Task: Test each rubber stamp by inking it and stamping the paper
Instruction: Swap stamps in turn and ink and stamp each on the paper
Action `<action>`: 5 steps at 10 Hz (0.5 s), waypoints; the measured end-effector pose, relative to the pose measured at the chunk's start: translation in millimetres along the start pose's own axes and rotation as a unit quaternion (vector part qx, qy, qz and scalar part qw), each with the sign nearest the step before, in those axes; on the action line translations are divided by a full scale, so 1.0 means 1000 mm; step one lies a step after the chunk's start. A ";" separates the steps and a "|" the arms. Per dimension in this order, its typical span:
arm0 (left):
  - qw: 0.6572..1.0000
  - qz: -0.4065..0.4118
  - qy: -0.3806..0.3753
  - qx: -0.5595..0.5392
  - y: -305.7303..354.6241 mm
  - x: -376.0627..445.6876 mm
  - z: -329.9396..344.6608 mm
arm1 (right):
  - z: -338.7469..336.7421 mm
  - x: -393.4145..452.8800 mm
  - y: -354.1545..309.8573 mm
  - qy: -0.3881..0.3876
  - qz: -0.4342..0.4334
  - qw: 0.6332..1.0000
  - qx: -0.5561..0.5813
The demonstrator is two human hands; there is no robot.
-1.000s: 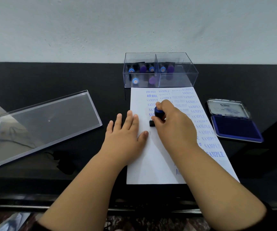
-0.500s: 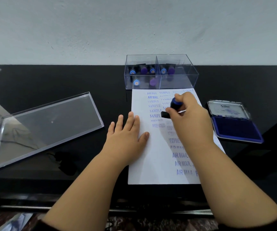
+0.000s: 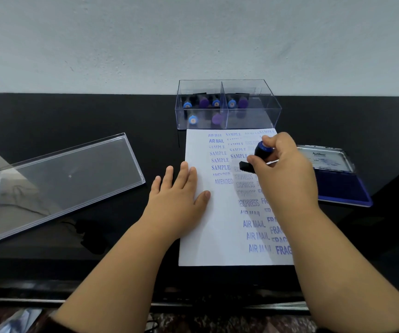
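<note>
A black rubber stamp [image 3: 256, 157] with a blue cap sits tilted at frame centre-right over the paper [image 3: 220, 236], pinched in the right hand [image 3: 282, 171], whose palm hides some prints. The left hand [image 3: 178, 200] lies flat on the sheet's left edge. Seven stamps [image 3: 204, 103] stand in the clear box [image 3: 251, 116]; one ink pad [image 3: 337, 186] lies open at right, partly covered.

Soft even light, wide-angle bending, slight blur.
</note>
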State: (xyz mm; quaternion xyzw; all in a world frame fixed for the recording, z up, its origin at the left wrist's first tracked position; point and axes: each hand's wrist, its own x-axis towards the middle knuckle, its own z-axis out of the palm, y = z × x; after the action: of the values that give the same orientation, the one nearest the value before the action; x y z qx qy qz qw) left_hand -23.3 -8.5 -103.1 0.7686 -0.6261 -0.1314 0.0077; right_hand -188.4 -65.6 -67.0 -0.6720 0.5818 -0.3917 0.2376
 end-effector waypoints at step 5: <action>1.000 -0.001 -0.002 0.003 0.000 0.000 -0.001 | -0.002 -0.001 -0.001 -0.007 -0.004 1.000 -0.011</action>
State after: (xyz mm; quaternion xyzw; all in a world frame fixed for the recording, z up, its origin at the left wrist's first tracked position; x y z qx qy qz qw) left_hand -23.5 -8.1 -102.4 0.7687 -0.6260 -0.1314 0.0038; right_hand -189.7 -63.8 -65.5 -0.6798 0.5813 -0.3818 0.2326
